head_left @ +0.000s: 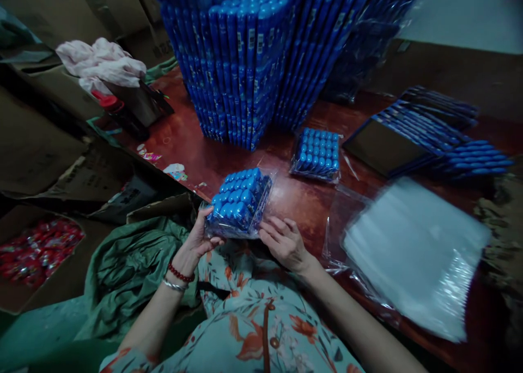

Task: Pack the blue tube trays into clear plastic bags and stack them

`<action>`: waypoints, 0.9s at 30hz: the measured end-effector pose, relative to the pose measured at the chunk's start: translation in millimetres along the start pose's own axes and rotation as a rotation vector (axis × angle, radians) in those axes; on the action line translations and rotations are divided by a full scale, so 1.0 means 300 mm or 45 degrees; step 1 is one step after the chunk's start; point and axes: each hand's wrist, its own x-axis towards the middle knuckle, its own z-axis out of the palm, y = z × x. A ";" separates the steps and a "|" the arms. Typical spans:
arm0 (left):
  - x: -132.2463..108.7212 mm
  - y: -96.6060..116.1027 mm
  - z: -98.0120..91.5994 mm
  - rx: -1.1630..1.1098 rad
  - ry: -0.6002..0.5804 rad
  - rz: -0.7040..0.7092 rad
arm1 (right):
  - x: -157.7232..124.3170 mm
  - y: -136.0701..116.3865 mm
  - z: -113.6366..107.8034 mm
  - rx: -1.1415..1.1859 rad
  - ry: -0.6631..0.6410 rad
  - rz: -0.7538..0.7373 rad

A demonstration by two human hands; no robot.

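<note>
A pack of shiny blue rounded pieces (235, 196) sits in a clear plastic bag (237, 232) near the table's front edge. My left hand (199, 237) grips its left side, thumb on top and fingers beneath. With bent fingers, my right hand (284, 241) holds the bag's near right corner; its fingertips are partly hidden. Just behind, to the right, lies a similar bagged blue pack (316, 152). A stack of flat clear bags (417, 253) spreads to the right of my right hand.
Tall stacks of blue packs (245, 79) rise at the back of the red table (183, 144). More blue packs (412, 128) lean at the right. A red-capped bottle (118, 111) stands at the left edge. Below sits a box of red wrapped items (41, 250) beside green cloth (134, 258).
</note>
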 end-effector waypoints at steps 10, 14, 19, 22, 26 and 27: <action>-0.004 -0.047 0.109 0.008 0.104 0.251 | -0.032 -0.079 0.070 0.557 -0.103 0.932; 0.024 -0.098 0.094 0.054 0.176 0.393 | -0.063 -0.109 0.036 0.784 -0.125 0.972; 0.050 -0.175 0.092 0.185 0.190 0.541 | -0.062 -0.157 -0.033 1.204 -0.521 0.733; 0.045 -0.193 0.116 0.368 0.072 0.567 | -0.042 -0.156 -0.051 1.513 -0.559 1.049; 0.023 -0.191 0.155 0.554 -0.004 0.613 | -0.051 -0.124 -0.036 1.743 -0.433 1.409; 0.017 -0.193 0.164 0.562 0.018 0.607 | -0.057 -0.117 -0.033 1.803 -0.457 1.409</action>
